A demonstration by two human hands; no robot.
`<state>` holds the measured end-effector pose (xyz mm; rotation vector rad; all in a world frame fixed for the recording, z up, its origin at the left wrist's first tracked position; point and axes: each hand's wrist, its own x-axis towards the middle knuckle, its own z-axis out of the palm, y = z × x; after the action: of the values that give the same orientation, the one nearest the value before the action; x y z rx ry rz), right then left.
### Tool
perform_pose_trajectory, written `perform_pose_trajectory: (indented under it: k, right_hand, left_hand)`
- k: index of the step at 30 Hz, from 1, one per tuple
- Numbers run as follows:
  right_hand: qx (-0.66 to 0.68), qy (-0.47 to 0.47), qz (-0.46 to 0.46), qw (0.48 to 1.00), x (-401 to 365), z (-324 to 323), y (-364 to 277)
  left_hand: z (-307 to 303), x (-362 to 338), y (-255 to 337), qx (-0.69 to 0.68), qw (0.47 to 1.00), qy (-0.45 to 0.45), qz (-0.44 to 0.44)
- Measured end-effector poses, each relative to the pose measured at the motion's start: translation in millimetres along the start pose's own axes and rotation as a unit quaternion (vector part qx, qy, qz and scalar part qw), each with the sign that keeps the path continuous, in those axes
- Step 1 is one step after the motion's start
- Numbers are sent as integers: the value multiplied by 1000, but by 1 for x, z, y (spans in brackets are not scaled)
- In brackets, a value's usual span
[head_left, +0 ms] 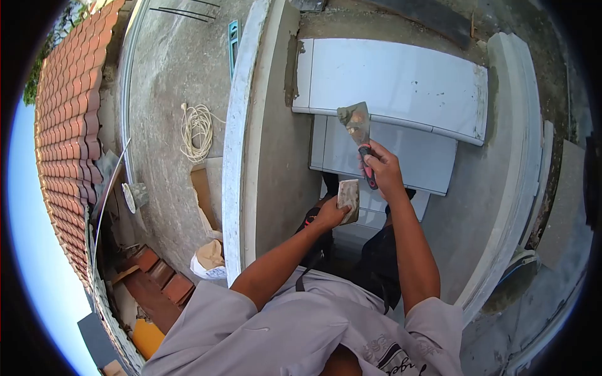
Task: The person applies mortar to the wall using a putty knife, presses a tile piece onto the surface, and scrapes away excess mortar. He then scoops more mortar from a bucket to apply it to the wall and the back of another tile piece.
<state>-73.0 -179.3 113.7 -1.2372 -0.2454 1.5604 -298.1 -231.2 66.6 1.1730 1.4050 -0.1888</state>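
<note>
In the head view, your right hand [381,168] has its grip closed around the handle of a putty knife [360,128], which has grey paste on its blade and is above the white tiled steps [395,88]. Your left hand [332,213] pinches a small flat piece [348,200], near the knife handle, in front of your legs.
</note>
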Motion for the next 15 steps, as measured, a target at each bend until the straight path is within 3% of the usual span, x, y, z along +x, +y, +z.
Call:
perform_pose_trajectory:
  k: [4, 7, 9, 11, 14, 15]
  right_hand:
    - [-54, 6, -33, 998, 120, 99, 75]
    - [-104, 107, -104, 983, 182, 150, 126]
    - [-193, 115, -125, 966, 193, 168, 146]
    - [-278, 123, -127, 944, 175, 186, 145]
    - [-269, 80, -63, 958, 134, 189, 141]
    - [-216, 64, -78, 971, 133, 178, 168]
  left_hand:
    - [-54, -3, -27, -14, 999, 39, -35]
    - [-83, 2, -46, -58, 995, 53, -56]
    - [-97, -5, -40, -103, 990, 57, -82]
    - [-102, -7, -43, -126, 989, 54, -54]
    - [-98, -5, -58, -142, 988, 40, -50]
    - [-92, -2, -67, -144, 988, 33, -54]
